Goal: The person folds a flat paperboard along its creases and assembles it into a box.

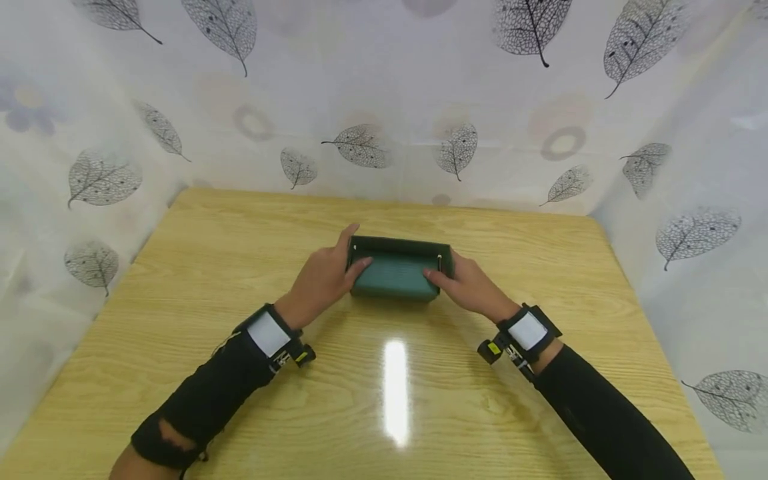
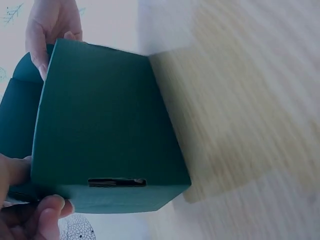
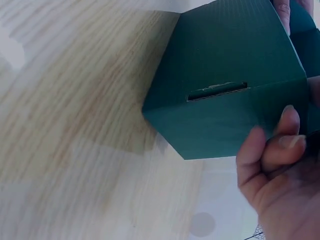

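Note:
A dark green cardboard box, open at the top, is between both hands over the middle of the table in the head view. My left hand grips its left end wall, thumb inside and fingers outside. On the opposite end, my right hand holds the wall the same way. In the left wrist view, the box shows a narrow slot along one edge. A similar slot cuts the box in the right wrist view. Whether the base touches the tabletop, I cannot tell.
The light wood table extends around the box on all sides, with a bright reflection in front of it. White curtains printed with leaves hang behind the table and along both sides. Each wrist wears a strapped camera.

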The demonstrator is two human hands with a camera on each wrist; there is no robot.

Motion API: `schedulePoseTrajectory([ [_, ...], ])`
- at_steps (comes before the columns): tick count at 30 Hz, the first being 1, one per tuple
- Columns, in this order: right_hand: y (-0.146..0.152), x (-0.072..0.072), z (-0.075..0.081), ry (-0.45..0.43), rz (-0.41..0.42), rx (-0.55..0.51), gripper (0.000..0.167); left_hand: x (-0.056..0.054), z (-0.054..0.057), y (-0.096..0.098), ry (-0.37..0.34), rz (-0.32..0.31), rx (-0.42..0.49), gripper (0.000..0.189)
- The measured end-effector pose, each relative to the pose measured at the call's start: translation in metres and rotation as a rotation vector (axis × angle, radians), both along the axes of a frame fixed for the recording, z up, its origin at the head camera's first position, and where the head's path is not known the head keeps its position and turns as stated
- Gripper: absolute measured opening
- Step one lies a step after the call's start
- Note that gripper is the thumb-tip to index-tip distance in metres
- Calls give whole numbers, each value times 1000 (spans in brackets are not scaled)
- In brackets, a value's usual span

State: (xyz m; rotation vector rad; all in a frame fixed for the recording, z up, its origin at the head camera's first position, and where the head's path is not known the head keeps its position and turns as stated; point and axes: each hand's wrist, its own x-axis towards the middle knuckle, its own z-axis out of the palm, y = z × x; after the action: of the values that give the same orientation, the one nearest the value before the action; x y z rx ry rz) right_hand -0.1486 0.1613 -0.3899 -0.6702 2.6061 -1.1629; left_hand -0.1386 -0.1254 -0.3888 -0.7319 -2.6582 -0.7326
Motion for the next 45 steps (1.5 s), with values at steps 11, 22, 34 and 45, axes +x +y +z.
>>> schedulePoseTrajectory([
  [11,-6,-10,3,94,-53,86,68,-23,3,4,-302,54,-53,66],
  [22,10,-8,12,-25,-71,-90,34,-30,1,-2,-487,-24,129,67],
  [34,23,-17,10,-101,17,-173,23,-29,11,-18,-698,-163,269,72],
  [45,27,-13,4,-37,71,-117,43,-32,0,-29,-630,-283,289,48],
])
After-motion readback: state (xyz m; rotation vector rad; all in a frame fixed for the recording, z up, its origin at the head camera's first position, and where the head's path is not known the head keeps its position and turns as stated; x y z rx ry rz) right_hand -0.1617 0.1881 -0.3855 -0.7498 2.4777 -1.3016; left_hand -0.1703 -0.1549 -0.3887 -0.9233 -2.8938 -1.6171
